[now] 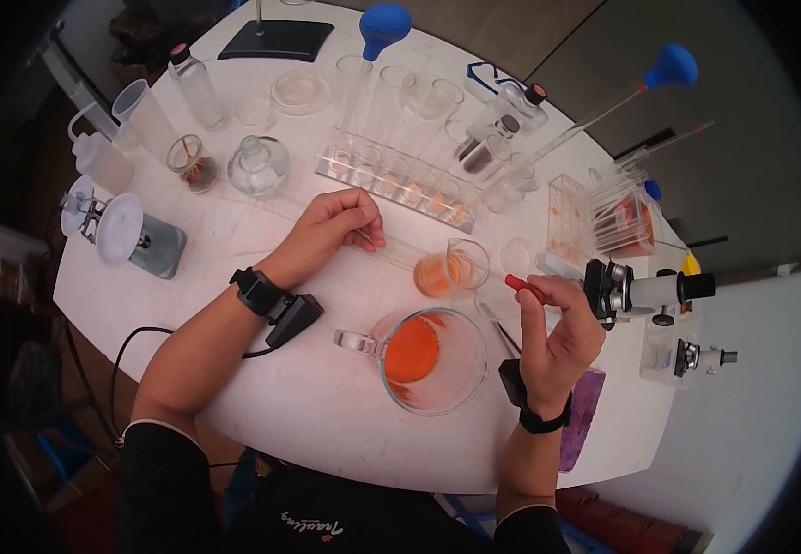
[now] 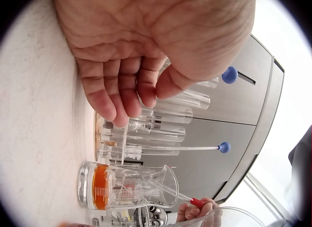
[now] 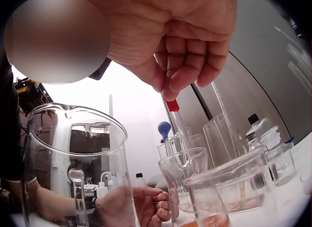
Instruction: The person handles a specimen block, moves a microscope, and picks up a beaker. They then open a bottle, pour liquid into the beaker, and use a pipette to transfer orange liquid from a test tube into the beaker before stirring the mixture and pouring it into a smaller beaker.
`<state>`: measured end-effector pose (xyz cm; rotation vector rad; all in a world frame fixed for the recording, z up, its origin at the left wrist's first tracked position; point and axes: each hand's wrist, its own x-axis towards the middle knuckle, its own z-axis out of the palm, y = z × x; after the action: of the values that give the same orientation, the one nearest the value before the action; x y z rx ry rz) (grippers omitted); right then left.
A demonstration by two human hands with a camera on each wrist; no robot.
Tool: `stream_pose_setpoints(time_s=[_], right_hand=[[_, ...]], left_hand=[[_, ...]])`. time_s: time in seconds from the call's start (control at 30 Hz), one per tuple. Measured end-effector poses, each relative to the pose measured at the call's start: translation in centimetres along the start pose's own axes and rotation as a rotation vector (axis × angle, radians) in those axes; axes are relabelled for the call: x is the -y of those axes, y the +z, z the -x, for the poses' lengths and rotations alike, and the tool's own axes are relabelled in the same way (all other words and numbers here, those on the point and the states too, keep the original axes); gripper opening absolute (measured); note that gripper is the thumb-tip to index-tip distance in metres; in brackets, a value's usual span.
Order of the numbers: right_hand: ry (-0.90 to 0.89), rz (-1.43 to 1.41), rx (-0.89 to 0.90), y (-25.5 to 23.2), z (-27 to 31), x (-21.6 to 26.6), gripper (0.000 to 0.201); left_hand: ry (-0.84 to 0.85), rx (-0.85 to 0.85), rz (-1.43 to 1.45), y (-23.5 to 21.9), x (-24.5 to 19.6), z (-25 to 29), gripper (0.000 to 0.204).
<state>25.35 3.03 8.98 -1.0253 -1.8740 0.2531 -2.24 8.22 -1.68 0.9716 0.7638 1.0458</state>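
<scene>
My right hand [image 1: 562,328] pinches the red rubber bulb [image 1: 522,286] of a glass dropper. In the right wrist view the dropper's glass tube [image 3: 179,127] slants down toward a small spouted beaker [image 1: 437,274] holding orange liquid. Left of that beaker, my left hand [image 1: 336,229] pinches a thin glass rod [image 2: 125,145] between curled fingers, low over the table. Nearest my body stands a large glass jug [image 1: 461,388] with a handle and orange liquid at its bottom.
Behind my hands, a clear rack [image 1: 391,192] carries several large tubes. Blue-bulbed pipettes [image 1: 673,66] rise at the back. A balance [image 1: 156,245], flask [image 1: 257,171] and jar [image 1: 191,166] stand left; a microscope [image 1: 645,291] and test-tube rack [image 1: 567,217] stand right.
</scene>
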Motion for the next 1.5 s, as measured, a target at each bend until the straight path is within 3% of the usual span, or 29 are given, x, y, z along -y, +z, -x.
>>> stream_pose_setpoints(time_s=[0.63, 1.13, 1.37, 1.5], right_hand=[[0.004, -0.094, -0.078, -2.1, 0.1, 1.2, 0.013], [0.013, -0.168, -0.068, -2.5, -0.2, 0.1, 0.014], [-0.002, -0.152, -0.078, -3.3, -0.3, 0.9, 0.017], [0.095, -0.288, -0.162, -4.8, 0.1, 2.4, 0.018]], left_hand=[[0.013, -0.010, 0.058, -0.1, 0.0, 0.1, 0.018], [0.075, -0.199, 0.082, 0.4, -0.1, 0.4, 0.017], [0.069, -0.176, 0.063, 0.6, -0.3, 0.6, 0.017], [0.063, -0.171, 0.069, 0.4, -0.2, 0.5, 0.017]])
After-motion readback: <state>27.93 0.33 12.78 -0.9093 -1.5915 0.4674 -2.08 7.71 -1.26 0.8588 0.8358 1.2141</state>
